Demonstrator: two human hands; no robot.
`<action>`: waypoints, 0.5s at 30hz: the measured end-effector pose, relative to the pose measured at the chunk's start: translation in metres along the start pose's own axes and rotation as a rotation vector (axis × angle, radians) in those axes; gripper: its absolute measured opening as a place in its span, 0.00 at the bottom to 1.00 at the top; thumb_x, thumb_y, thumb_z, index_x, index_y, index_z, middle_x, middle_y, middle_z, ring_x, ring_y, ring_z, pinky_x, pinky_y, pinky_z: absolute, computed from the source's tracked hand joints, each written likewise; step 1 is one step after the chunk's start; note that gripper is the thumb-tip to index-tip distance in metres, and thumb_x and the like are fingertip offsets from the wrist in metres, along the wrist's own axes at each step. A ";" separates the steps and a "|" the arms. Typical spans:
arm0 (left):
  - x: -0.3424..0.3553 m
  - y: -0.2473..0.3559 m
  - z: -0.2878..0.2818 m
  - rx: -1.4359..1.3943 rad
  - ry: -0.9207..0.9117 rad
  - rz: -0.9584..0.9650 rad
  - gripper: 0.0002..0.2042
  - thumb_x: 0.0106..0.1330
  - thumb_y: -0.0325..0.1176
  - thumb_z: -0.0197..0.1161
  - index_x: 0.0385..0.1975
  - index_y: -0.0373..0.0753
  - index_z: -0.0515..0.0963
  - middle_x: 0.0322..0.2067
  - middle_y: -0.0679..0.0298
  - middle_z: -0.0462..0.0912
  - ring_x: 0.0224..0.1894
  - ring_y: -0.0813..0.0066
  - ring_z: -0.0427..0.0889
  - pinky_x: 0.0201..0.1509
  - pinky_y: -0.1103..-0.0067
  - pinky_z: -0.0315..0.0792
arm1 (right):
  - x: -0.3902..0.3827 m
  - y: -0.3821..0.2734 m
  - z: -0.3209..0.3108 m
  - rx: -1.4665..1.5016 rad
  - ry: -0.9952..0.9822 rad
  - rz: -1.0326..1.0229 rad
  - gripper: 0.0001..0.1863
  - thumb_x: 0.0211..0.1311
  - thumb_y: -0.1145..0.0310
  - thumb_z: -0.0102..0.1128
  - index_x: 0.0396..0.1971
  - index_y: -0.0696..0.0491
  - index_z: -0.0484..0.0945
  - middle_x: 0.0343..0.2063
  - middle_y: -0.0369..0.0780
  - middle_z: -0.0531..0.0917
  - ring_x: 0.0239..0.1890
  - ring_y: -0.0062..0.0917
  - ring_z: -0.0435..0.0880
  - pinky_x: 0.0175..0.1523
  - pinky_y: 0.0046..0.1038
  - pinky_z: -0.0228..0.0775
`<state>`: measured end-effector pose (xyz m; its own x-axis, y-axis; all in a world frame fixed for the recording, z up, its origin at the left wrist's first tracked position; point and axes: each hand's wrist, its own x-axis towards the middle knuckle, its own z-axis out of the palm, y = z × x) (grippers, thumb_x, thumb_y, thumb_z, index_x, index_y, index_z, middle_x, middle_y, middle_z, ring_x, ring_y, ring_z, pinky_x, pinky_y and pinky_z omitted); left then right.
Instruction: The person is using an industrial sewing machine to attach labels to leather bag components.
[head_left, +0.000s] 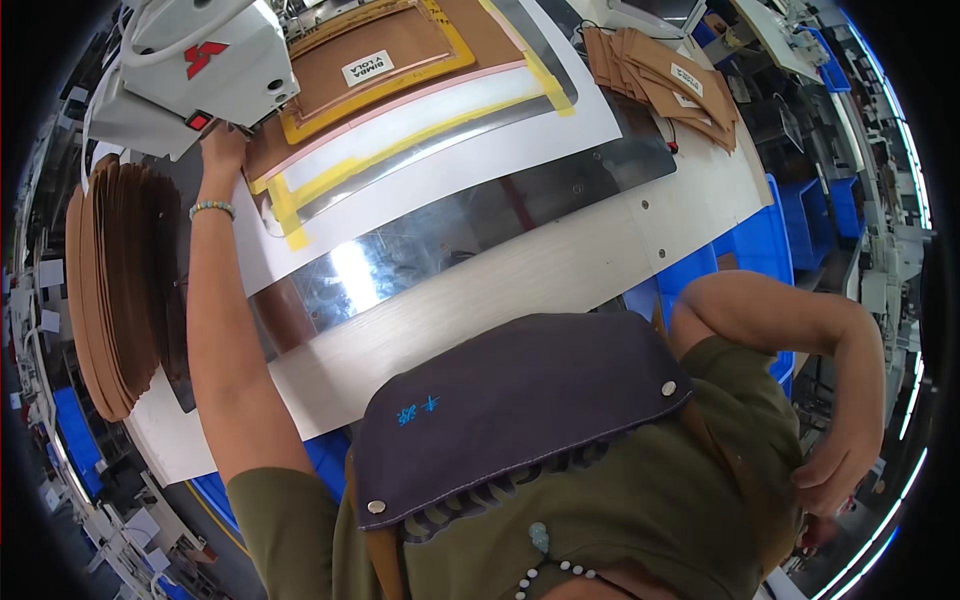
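Under the edge of the white machine head [200, 75], my left hand [222, 148] reaches up to the left corner of a brown template board [270, 150]. It is close to a red switch [199, 121], and the machine hides most of its fingers. A yellow frame [385, 98] lies on the board around a brown panel [415, 45] with a white label. Yellow tape [430, 140] borders a clear strip along the board's near side. Down by my right side, my right hand [822, 490] hangs against my shirt with loosely bent fingers, apparently holding nothing.
At the left stands a tall stack of brown panels [115, 290]. More brown pieces [665, 80] lie fanned out at the far right. A white sheet [400, 210] and a shiny metal plate [400, 270] cover the worktable [560, 270]. Blue bins [755, 250] stand at the right.
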<state>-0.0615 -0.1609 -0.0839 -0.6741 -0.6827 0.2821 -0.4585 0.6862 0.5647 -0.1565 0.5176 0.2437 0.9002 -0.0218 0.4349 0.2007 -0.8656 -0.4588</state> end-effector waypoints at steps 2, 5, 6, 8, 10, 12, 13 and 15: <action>0.001 -0.037 -0.012 0.201 0.075 0.150 0.16 0.71 0.34 0.60 0.56 0.39 0.84 0.52 0.47 0.88 0.54 0.39 0.86 0.57 0.53 0.80 | -0.039 0.013 0.000 0.083 0.094 -0.162 0.20 0.79 0.70 0.42 0.54 0.62 0.83 0.53 0.45 0.83 0.55 0.35 0.83 0.66 0.40 0.74; 0.010 -0.045 -0.005 0.478 -0.049 0.092 0.18 0.70 0.40 0.63 0.58 0.45 0.84 0.56 0.50 0.87 0.57 0.41 0.85 0.61 0.54 0.78 | -0.097 0.119 -0.012 0.331 0.405 -0.453 0.18 0.79 0.65 0.45 0.48 0.58 0.84 0.44 0.45 0.85 0.46 0.31 0.86 0.59 0.38 0.80; 0.014 -0.030 0.013 0.457 -0.058 0.109 0.18 0.70 0.40 0.63 0.58 0.45 0.84 0.56 0.50 0.87 0.57 0.41 0.85 0.61 0.54 0.78 | -0.107 0.141 -0.012 0.324 0.415 -0.427 0.18 0.79 0.65 0.45 0.48 0.58 0.84 0.44 0.45 0.85 0.46 0.31 0.86 0.59 0.38 0.80; 0.005 0.014 0.044 0.571 -0.090 0.126 0.24 0.67 0.48 0.67 0.63 0.50 0.82 0.61 0.54 0.86 0.62 0.46 0.84 0.61 0.54 0.79 | -0.132 0.179 -0.005 0.052 0.845 1.091 0.16 0.73 0.61 0.65 0.45 0.59 0.87 0.41 0.41 0.88 0.45 0.29 0.87 0.54 0.31 0.79; 0.011 -0.039 0.024 0.681 -0.023 0.083 0.28 0.66 0.52 0.68 0.66 0.52 0.78 0.64 0.58 0.83 0.65 0.49 0.81 0.63 0.54 0.78 | -0.141 0.259 0.002 -0.419 0.700 1.311 0.16 0.70 0.61 0.69 0.49 0.57 0.86 0.47 0.42 0.87 0.54 0.35 0.84 0.62 0.35 0.74; 0.018 -0.062 0.047 0.747 0.018 0.090 0.32 0.64 0.55 0.68 0.69 0.55 0.75 0.67 0.62 0.80 0.69 0.52 0.78 0.64 0.54 0.77 | -0.162 0.302 0.013 -0.686 0.566 1.388 0.17 0.72 0.60 0.67 0.52 0.56 0.86 0.51 0.42 0.86 0.59 0.38 0.81 0.66 0.38 0.71; 0.018 -0.066 0.066 0.532 0.100 0.134 0.32 0.65 0.55 0.69 0.67 0.51 0.75 0.65 0.60 0.81 0.66 0.53 0.80 0.63 0.55 0.77 | -0.171 0.318 0.017 -0.770 0.570 1.324 0.15 0.70 0.61 0.68 0.48 0.56 0.86 0.48 0.42 0.85 0.56 0.39 0.82 0.62 0.39 0.73; 0.012 -0.077 0.075 0.128 0.279 0.199 0.32 0.65 0.53 0.71 0.65 0.44 0.76 0.61 0.57 0.83 0.60 0.54 0.84 0.62 0.55 0.79 | -0.175 0.339 0.023 -0.849 0.574 1.222 0.13 0.68 0.62 0.70 0.44 0.56 0.85 0.45 0.41 0.85 0.53 0.40 0.82 0.59 0.40 0.74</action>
<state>-0.0776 -0.2027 -0.1817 -0.5816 -0.5625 0.5877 -0.4147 0.8265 0.3806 -0.2366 0.2393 -0.0061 0.0535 -0.8878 0.4572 -0.9408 -0.1983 -0.2749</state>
